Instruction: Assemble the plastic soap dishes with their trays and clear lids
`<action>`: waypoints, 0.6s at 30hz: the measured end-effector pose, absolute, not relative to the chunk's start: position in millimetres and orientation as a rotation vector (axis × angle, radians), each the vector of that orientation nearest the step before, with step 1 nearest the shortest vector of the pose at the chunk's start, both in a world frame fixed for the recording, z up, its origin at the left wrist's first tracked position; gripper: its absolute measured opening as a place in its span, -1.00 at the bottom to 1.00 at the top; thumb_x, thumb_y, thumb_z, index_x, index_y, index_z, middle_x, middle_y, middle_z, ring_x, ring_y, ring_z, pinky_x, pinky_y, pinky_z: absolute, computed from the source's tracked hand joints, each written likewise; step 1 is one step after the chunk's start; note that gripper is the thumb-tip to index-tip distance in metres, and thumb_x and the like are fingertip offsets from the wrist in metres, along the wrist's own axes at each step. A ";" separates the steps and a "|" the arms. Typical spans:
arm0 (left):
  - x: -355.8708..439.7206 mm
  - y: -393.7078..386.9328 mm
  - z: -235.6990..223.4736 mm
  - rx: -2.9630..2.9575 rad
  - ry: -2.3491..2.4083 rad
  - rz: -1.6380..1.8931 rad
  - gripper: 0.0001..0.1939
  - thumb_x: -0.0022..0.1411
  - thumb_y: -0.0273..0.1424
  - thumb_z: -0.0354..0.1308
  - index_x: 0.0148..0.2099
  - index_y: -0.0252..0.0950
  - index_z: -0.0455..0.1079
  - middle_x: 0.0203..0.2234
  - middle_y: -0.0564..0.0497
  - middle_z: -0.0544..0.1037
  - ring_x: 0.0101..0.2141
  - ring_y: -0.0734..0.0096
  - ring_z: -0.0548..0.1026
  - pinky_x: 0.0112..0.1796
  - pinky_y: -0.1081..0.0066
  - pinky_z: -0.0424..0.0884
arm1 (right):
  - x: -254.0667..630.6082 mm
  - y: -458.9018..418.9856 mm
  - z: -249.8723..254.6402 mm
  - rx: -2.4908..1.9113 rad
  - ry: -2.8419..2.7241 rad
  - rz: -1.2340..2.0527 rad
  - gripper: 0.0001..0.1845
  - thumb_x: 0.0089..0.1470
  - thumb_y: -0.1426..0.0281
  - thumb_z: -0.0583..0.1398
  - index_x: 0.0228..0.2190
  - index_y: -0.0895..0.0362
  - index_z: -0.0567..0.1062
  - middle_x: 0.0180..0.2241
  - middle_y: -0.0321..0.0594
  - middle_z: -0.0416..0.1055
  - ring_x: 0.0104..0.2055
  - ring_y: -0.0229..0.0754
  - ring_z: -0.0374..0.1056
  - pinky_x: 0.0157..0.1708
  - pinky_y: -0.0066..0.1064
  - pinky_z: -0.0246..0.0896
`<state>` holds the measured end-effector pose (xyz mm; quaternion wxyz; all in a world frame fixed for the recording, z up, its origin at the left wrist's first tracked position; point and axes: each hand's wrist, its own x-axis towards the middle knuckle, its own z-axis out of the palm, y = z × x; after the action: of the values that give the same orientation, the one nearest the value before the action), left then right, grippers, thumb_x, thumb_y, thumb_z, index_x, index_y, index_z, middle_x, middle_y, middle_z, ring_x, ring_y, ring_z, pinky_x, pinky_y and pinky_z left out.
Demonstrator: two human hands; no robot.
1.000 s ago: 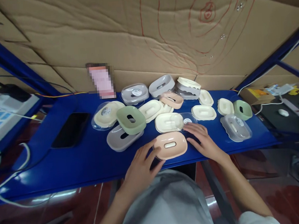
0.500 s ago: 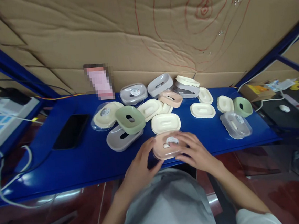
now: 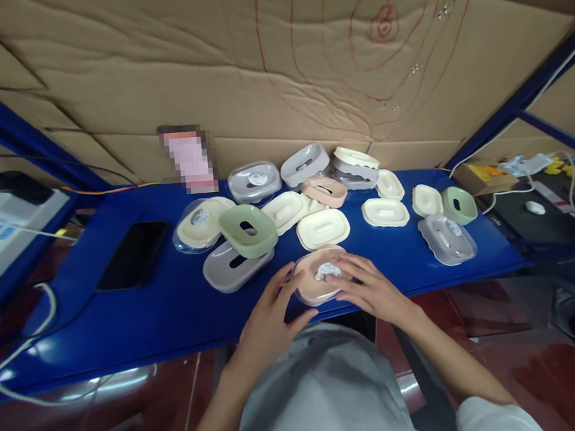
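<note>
While an open left hand (image 3: 269,316) flanks it, an open right hand (image 3: 377,291) touching its clear lid (image 3: 308,297), oval peach dish (image 3: 308,267), white sticker (image 3: 328,271) on top

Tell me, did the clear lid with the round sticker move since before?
Yes. Against the black phone, the clear lid moved left and toward the person, from beside a cream piece to over the peach box.

Blue tbl (image 3: 151,326) w/ blk phone (image 3: 132,255), cream trays (image 3: 385,213), grey tray (image 3: 221,270), green tray (image 3: 459,206) nr R end, pink lidded box (image 3: 309,263).
</note>
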<state>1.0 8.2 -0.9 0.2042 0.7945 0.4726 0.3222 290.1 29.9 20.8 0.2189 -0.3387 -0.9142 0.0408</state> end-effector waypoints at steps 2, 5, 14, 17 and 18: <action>2.7 7.7 0.1 2.239 1.340 0.881 -0.30 0.42 -0.15 0.29 0.47 0.00 0.11 0.43 -0.17 0.29 0.36 0.05 0.39 0.23 0.07 0.51 | 292.7 36.7 22.7 -0.934 -2.527 0.195 -0.37 0.42 0.32 0.23 0.42 -0.10 0.26 0.45 -0.11 0.22 0.56 0.04 -0.03 0.45 0.15 0.10; 5.5 7.8 1.3 2.263 1.381 0.873 -0.30 0.43 -0.15 0.26 0.49 -0.02 0.09 0.45 -0.17 0.25 0.37 0.04 0.37 0.22 0.09 0.51 | 294.0 44.8 23.2 -0.920 -2.484 0.295 -0.38 0.43 0.36 0.20 0.42 -0.09 0.26 0.47 -0.12 0.17 0.58 0.03 -0.09 0.47 0.13 0.08; 14.3 13.3 1.1 2.200 1.438 0.908 -0.30 0.40 -0.19 0.32 0.44 -0.09 0.13 0.46 -0.22 0.25 0.39 -0.03 0.33 0.27 -0.03 0.44 | 291.4 56.1 33.4 -0.951 -2.594 0.200 -0.43 0.46 0.36 0.16 0.41 -0.10 0.28 0.43 -0.09 0.26 0.57 0.03 -0.05 0.39 0.11 0.22; 15.0 14.8 -0.7 2.187 1.433 0.957 -0.34 0.40 -0.19 0.31 0.40 -0.14 0.15 0.44 -0.26 0.27 0.39 -0.05 0.33 0.27 -0.08 0.43 | 282.4 53.2 29.5 -0.942 -2.588 0.138 -0.41 0.47 0.37 0.14 0.43 -0.08 0.23 0.45 -0.06 0.21 0.58 0.04 -0.10 0.39 0.11 0.21; 14.7 14.6 -1.4 2.187 1.429 0.971 -0.36 0.40 -0.19 0.31 0.38 -0.15 0.16 0.43 -0.27 0.29 0.39 -0.05 0.34 0.27 -0.09 0.43 | 279.0 50.4 27.4 -0.948 -2.588 0.114 -0.40 0.47 0.37 0.13 0.45 -0.07 0.21 0.46 -0.05 0.19 0.58 0.05 -0.13 0.40 0.11 0.20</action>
<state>14.7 14.6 -1.4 0.1767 0.7724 0.5046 0.3428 279.0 50.4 27.4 0.1903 -0.3373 -0.9211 0.0406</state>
